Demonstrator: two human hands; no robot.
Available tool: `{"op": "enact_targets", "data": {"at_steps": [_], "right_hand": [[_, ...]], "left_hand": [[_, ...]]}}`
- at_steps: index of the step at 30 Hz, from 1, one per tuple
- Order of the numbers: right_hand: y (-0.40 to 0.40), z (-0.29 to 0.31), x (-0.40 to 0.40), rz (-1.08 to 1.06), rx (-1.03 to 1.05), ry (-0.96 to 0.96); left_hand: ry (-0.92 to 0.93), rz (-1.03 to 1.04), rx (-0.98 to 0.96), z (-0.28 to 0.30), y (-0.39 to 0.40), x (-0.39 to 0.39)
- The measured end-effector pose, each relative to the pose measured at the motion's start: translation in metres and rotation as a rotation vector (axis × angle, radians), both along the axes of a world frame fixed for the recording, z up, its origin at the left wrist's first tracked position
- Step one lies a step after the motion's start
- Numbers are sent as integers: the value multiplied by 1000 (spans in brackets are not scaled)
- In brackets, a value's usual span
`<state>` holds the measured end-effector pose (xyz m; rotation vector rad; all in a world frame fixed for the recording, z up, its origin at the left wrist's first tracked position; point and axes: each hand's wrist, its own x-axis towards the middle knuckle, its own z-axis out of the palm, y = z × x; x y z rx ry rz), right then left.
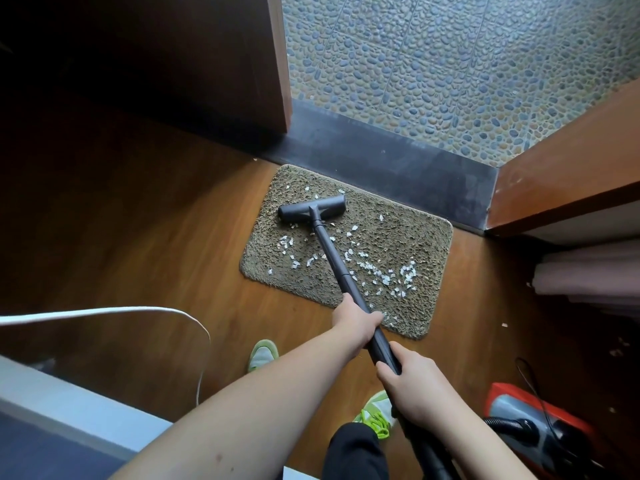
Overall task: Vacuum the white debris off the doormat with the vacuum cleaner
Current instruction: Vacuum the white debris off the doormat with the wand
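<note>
A brown shaggy doormat (408,237) lies on the wood floor before the doorway. White debris (384,277) is scattered over its middle and near right part. The black vacuum wand (332,258) runs from my hands up to its T-shaped floor head (311,209), which rests on the mat's far left part. My left hand (355,320) grips the wand higher up, over the mat's near edge. My right hand (412,382) grips it lower down, near the hose.
The red and grey vacuum body (530,417) stands on the floor at the lower right. A white cord (166,311) loops at the left. A dark threshold (398,161) and pebble paving lie beyond the mat. Wooden door frames flank the opening. My green shoes (263,355) are below.
</note>
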<state>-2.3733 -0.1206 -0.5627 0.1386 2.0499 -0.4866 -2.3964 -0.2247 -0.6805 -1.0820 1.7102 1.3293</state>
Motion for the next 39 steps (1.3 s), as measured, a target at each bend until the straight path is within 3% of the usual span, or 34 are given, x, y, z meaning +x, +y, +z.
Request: {"op": "enact_targets", "data": {"at_steps": [11,39], "right_hand": [[12,2,6,-5,6,5],[71,22,80,-61,49,-32]], "left_hand": [[-10,37,35,5,10,3],[-85,-102,66,21,69,76]]}}
